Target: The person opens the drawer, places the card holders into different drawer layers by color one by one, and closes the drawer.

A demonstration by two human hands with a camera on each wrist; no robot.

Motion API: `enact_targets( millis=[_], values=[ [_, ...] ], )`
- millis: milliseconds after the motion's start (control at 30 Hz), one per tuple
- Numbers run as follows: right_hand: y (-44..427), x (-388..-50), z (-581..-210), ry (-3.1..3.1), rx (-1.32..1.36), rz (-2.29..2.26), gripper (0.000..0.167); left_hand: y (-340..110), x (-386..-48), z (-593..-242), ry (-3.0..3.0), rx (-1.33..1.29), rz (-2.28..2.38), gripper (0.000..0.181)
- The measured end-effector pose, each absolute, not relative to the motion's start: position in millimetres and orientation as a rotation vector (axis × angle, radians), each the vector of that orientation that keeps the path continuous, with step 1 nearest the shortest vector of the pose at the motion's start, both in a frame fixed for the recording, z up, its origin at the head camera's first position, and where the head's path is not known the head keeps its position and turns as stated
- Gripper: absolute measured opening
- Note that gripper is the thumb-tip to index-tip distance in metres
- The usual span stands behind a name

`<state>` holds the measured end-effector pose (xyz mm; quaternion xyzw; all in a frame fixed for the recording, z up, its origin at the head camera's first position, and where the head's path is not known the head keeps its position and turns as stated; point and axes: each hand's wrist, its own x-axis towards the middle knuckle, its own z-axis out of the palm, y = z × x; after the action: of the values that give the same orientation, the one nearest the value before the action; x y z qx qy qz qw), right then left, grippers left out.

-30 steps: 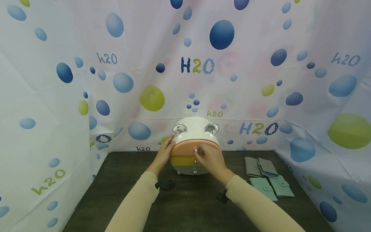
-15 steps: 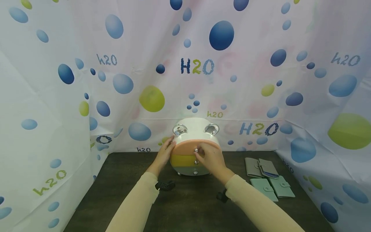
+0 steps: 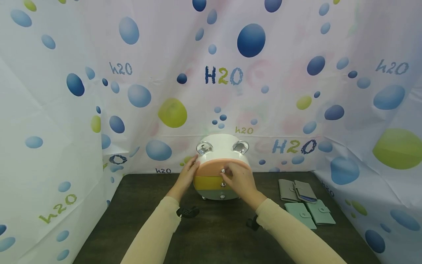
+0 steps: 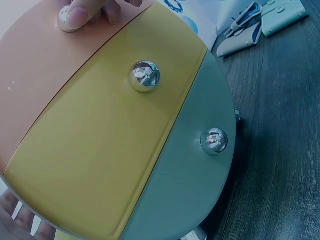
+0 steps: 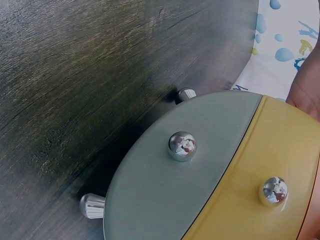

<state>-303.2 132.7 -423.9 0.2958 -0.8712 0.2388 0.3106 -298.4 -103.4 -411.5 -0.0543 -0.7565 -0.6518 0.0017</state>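
Observation:
A small round-fronted drawer box (image 3: 220, 143) with a white body stands at the back of the table. Its front carries an orange top drawer (image 3: 207, 168), a yellow middle drawer (image 4: 95, 145) and a grey-green bottom drawer (image 5: 160, 185), each with a chrome ball knob. My right hand (image 3: 242, 182) pinches the top drawer's knob (image 4: 65, 21) between thumb and finger. Against the box's left side rests my left hand (image 3: 185, 179), its fingers extended along the wall. All three drawer fronts look flush with one another.
Two grey wallets (image 3: 287, 189) and two mint-green wallets (image 3: 299, 214) lie on the dark table (image 3: 211, 238) to the right. Two chrome loops (image 3: 204, 147) rise from the box top. A printed curtain (image 3: 211, 91) hangs behind and at both sides.

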Motion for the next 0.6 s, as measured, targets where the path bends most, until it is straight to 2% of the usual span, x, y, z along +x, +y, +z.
enact_targets(
  millis=[600],
  values=[
    [131.5,-300.3,-422.7,-2.325,0.769,0.656,0.021,-104.1,-298.9,-410.9,-2.395,-0.150,-2.018,0.056]
  ],
)
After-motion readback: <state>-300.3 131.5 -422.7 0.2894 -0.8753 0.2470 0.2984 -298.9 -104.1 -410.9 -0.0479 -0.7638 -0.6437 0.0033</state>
